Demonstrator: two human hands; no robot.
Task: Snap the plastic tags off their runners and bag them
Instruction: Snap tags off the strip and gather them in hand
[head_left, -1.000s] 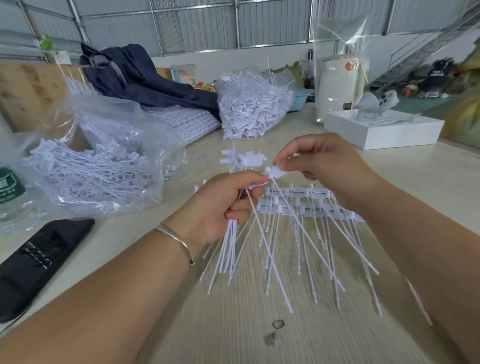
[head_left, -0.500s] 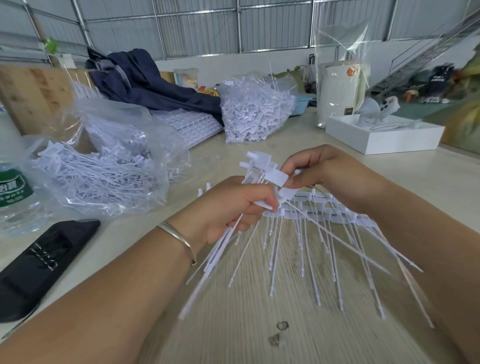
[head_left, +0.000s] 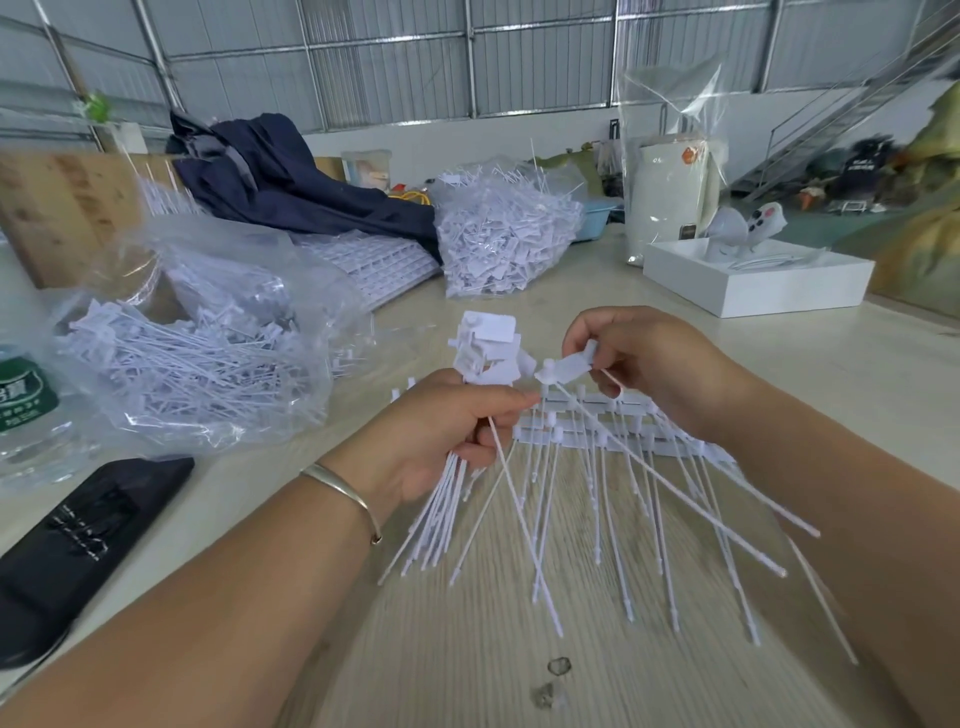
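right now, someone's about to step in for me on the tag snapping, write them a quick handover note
Left hand: grips a bundle of snapped-off tags, heads up, tails fanning down toward the table.
Right hand: pinches the flat head of one tag, just above the runner.
Runner strip: lies on the table under both hands, with many tags on it.
Open clear bag: left of the hands, already holds plenty of loose tags. A second full bag sits farther back.
Done: one handful snapped, earlier ones bagged.
Left: finish this runner, bag the handful, then the stacked runners behind.
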